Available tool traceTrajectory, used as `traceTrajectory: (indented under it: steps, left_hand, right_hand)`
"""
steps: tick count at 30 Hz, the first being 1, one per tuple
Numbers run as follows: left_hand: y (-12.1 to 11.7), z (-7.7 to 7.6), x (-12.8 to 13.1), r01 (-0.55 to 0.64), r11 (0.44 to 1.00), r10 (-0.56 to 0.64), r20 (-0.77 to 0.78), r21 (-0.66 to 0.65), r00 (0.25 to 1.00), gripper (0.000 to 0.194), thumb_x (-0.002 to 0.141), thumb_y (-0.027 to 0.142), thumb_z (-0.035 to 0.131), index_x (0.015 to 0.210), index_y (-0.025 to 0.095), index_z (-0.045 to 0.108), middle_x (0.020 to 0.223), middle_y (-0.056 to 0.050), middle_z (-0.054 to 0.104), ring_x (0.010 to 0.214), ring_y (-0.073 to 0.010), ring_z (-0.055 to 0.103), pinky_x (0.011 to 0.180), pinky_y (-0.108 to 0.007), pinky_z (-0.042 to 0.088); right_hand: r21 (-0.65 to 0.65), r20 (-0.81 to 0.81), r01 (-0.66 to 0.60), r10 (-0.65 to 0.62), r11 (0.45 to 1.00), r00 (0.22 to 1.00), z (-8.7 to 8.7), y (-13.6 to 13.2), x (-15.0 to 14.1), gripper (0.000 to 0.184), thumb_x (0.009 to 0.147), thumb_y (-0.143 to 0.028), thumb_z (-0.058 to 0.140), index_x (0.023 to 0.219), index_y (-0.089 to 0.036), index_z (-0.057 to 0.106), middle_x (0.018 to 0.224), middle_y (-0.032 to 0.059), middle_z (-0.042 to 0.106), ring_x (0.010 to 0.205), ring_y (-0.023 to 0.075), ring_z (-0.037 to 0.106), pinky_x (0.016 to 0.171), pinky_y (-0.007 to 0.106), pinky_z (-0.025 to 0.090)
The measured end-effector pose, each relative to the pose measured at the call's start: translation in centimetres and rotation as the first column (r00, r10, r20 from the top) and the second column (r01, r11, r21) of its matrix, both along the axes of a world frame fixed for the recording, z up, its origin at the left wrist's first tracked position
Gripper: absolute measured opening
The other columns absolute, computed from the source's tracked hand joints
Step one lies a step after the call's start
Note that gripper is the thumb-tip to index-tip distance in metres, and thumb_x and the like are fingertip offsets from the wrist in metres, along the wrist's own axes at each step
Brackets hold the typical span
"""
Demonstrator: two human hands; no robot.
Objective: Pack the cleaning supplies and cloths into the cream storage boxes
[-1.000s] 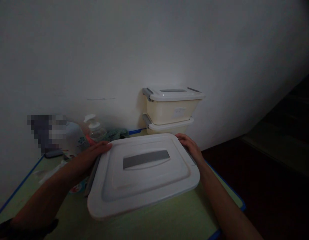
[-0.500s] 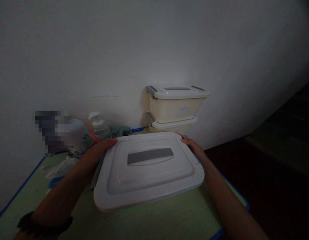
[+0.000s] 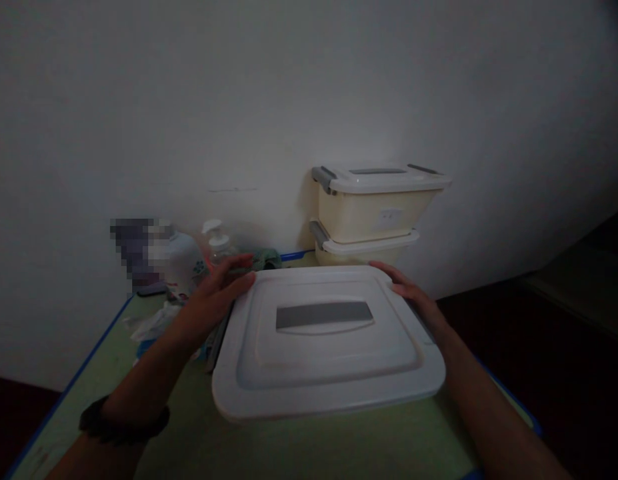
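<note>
A: Where is the white lid (image 3: 333,370)?
B: Between the hands, over the green counter (image 3: 369,443), grey handle uppermost.
A: State of the hands?
B: Left hand (image 3: 226,287): open, thumb at the lid's far left corner, fingers spread beyond. Right hand (image 3: 406,287): gripping the far right corner.
A: Surroundings?
B: Beyond the hands, two stacked, lidded cream boxes (image 3: 369,217); just past the left fingers, a pump bottle (image 3: 219,245) and a green cloth (image 3: 269,258).

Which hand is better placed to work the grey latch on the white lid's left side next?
Probably the left hand, near that grey latch; the right hand is across the white lid.
</note>
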State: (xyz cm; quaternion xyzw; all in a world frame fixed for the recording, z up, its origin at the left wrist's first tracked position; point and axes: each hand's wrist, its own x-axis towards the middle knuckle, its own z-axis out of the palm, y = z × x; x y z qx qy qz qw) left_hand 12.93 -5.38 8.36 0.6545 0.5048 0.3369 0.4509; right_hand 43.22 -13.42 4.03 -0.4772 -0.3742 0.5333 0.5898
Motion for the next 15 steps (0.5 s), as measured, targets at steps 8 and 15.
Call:
traceTrajectory:
  steps: [8,15]
  left_hand:
    - [-1.6,1.4,-2.8,0.547,0.832,-0.46,-0.435,0.094,0.774,0.095,0.063,0.052,0.071,0.143,0.024,0.028,0.154,-0.008,0.019,0.14,-0.0328,0.014,0.113,-0.048,0.013]
    - [-1.5,1.2,-2.5,0.586,0.81,-0.47,-0.564,0.031,0.679,0.102,0.071,0.06,0.06,0.147,0.016,0.008,0.156,-0.013,0.003,0.14,-0.0351,0.01,0.112,-0.05,0.014]
  right_hand:
    - [0.123,0.146,-0.149,0.131,0.981,0.981,-0.5,-1.4,0.7,0.068,0.055,-0.046,0.071,0.12,-0.033,0.055,0.132,0.0011,0.05,0.117,0.0314,0.046,0.092,0.039,0.039]
    - [0.145,0.183,-0.142,0.114,0.979,0.976,-1.0,-0.9,0.7,0.065,0.06,-0.048,0.069,0.122,-0.033,0.053,0.125,0.0012,0.054,0.119,0.0302,0.046,0.093,0.04,0.04]
